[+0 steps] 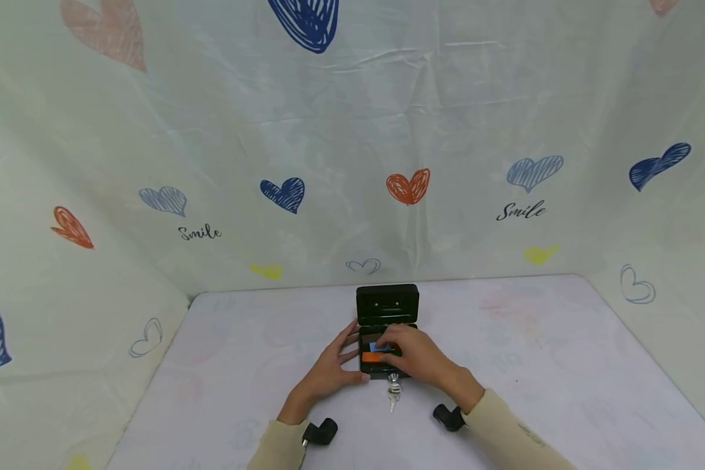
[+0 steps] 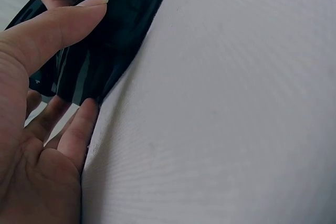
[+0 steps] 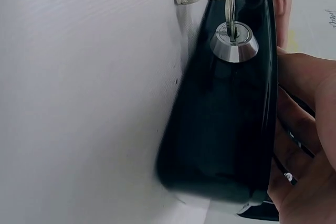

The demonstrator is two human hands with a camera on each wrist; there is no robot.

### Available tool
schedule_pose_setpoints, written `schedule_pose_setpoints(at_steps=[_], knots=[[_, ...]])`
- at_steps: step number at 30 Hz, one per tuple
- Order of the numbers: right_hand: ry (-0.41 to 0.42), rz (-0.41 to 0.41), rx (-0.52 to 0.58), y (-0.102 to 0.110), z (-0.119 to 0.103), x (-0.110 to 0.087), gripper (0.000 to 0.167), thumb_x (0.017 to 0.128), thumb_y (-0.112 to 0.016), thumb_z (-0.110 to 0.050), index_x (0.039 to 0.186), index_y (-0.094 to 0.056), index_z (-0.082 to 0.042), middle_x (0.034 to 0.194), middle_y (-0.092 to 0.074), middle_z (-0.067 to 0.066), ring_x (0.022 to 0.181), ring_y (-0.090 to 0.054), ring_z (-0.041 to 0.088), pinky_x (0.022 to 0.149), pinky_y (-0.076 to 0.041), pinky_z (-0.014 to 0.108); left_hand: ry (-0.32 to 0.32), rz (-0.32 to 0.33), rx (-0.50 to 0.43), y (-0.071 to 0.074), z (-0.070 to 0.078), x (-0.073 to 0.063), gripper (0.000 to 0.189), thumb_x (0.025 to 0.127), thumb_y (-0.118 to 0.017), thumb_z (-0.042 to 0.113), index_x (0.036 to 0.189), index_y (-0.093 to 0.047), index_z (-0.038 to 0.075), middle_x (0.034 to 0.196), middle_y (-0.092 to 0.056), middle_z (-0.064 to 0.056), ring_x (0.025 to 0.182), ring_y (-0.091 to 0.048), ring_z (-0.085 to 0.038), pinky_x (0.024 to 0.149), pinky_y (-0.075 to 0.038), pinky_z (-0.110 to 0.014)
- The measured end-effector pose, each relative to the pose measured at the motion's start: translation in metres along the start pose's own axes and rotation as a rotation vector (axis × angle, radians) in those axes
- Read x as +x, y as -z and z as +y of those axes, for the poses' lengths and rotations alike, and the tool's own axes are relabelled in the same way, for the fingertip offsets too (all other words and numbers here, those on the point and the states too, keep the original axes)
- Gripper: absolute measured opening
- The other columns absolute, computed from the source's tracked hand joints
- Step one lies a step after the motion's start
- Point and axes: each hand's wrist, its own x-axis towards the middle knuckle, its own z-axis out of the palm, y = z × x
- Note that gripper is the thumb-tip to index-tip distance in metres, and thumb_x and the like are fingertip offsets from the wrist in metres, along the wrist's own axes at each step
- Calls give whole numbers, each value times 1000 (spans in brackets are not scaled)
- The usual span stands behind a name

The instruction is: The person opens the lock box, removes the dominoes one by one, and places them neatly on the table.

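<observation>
Cash box point(image 3: 226, 124), black, lid point(image 1: 387, 303) raised, on the table point(image 1: 258, 346). Left hand point(image 1: 331, 367): fingers spread wide against the box's left side, thumb at the front corner. Right hand point(image 1: 420, 352): fingers bent down into the box; whether they pinch anything, cannot tell. Blue item point(image 1: 374, 348) and orange item point(image 1: 372, 357): inside, partly covered by the right hand, kind unclear. Keys point(image 1: 393, 395): hang at the front lock point(image 3: 234, 51); cut off in the right wrist view.
</observation>
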Motion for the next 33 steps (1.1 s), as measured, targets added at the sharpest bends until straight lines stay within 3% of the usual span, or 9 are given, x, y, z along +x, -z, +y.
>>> schedule_pose_setpoints(at_steps=[13, 33], knots=[[15, -64, -27, -6, -3, 5, 13, 92, -83, -16, 105, -81, -13, 103, -74, -4, 101, -68, 16, 90, -62, 37, 19, 6, -1, -1, -2, 1, 111, 86, -88, 8, 171, -18, 18, 170, -30, -20, 144, -49, -47, 115, -50, -51], [-38, -95, -66, -13, -7, 17, 19, 87, -87, -12, 105, -80, -10, 100, -72, -1, 95, -69, 17, 85, -63, 37, 11, 15, -15, 1, 1, 0, 110, 86, -89, 7, 171, -19, 18, 169, -31, -22, 144, -49, -48, 115, -50, -50]])
